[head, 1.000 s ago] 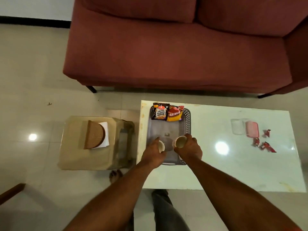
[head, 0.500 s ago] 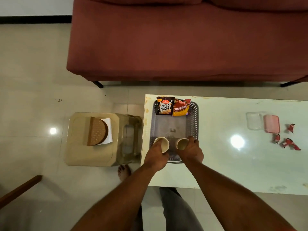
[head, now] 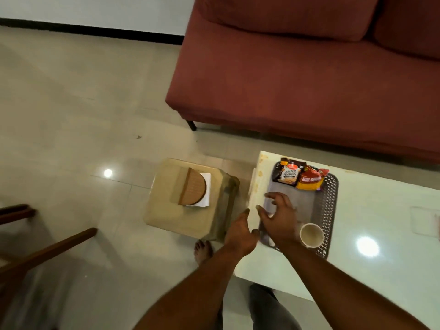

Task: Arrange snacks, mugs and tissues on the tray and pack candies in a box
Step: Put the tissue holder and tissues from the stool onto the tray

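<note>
On the white table (head: 371,236), at its end nearest the beige plastic stool (head: 171,210), sits the grey perforated tray (head: 329,210). Two snack packets lie against the tray's far rim — salted peanuts (head: 289,173) beside an orange-and-red packet (head: 310,181), the two touching or slightly overlapping. One cream mug (head: 312,235) stands upright in the tray's near corner, on the side away from the stool. A pale shape under the right wrist may be a second mug, but motion blur and the arm hide it, so I cannot tell.

Both hands are empty with fingers spread. The right hand (head: 277,216) hovers over the tray's stool-side half, clamped on nothing; the left hand (head: 240,234) is just off the tray's edge, over the gap toward the stool, fingers pointing that way.

Snacks and at least one mug look placed, so the step in hand seems to be the tissues. They are on the stool — a white stack (head: 206,191) under a brown half-round holder (head: 192,188), well apart from the tray. The next move likely calls for reaching across the gap, gripping holder and tissues together so the stack does not slide out, and setting them in the tray's bare middle, clear of the mug. The candies and their box lie past the tray's far side, mostly out of view.
</note>
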